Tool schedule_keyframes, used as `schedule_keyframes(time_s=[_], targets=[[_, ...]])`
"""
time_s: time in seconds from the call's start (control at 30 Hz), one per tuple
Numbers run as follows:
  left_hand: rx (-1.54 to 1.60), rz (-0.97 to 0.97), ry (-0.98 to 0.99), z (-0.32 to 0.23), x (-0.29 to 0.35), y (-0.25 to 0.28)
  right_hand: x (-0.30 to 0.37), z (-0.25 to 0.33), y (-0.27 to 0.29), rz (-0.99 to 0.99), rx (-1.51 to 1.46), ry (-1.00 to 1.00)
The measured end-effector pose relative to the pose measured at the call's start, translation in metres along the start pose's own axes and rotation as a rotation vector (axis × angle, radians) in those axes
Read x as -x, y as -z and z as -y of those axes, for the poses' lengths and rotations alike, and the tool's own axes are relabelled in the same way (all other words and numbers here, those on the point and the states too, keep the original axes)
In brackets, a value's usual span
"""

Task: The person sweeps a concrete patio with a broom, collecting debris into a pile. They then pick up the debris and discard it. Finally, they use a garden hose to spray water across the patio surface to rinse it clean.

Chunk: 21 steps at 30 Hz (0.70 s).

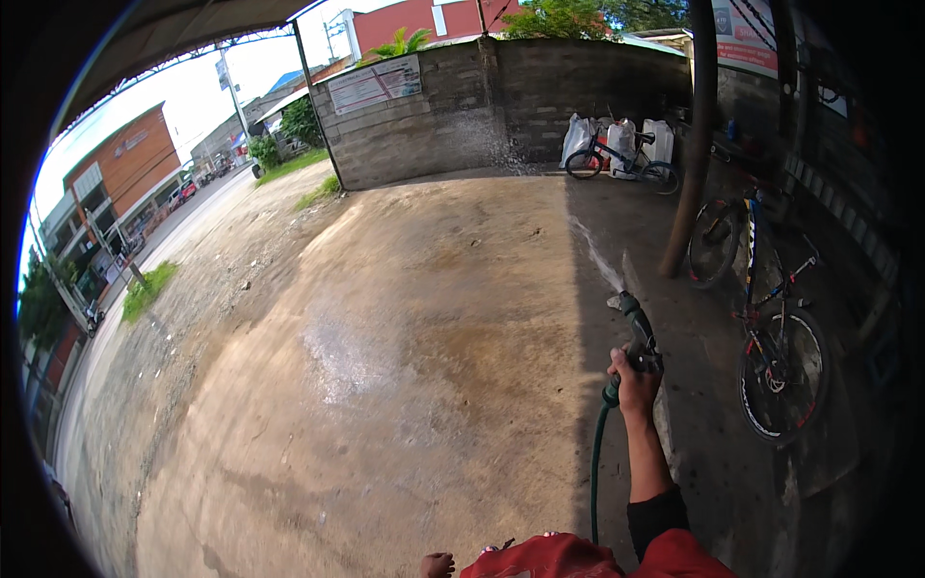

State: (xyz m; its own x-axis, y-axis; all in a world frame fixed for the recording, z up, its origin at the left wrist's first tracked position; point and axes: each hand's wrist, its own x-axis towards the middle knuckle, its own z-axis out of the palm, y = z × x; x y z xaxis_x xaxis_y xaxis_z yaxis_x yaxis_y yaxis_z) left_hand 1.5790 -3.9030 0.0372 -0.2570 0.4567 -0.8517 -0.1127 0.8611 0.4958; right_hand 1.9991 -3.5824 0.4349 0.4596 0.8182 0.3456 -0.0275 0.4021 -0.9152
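My right hand (636, 382) is closed around the grip of a dark spray nozzle (636, 318), held out to the right of centre. A jet of water (599, 258) leaves its tip, running forward and slightly left. Spray (496, 144) shows against the base of the far block wall. From the nozzle's lower end a green garden hose (596, 462) hangs down toward my red clothing. At the bottom edge my left hand (437, 565) shows only in part, low beside my body, its fingers too small and cut off to make out.
Wet concrete floor (434, 337) spreads ahead, sunlit left, shaded right. A bicycle (771, 328) stands at the right near a brown post (696, 164). A smaller bike (617, 159) leans by white sacks (658, 144) at the block wall (414, 135). A road (183, 231) runs along the left.
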Motion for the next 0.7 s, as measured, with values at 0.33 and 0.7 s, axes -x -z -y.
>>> schedule_keyframes(time_s=[0.33,0.7], targets=[[0.048,-0.035,0.016,0.006,-0.002,0.018,0.009,-0.005,-0.037,0.053,-0.031,0.018],[0.065,-0.060,0.012,0.010,-0.004,0.038,0.031,-0.010,-0.074,0.086,-0.003,-0.038]])
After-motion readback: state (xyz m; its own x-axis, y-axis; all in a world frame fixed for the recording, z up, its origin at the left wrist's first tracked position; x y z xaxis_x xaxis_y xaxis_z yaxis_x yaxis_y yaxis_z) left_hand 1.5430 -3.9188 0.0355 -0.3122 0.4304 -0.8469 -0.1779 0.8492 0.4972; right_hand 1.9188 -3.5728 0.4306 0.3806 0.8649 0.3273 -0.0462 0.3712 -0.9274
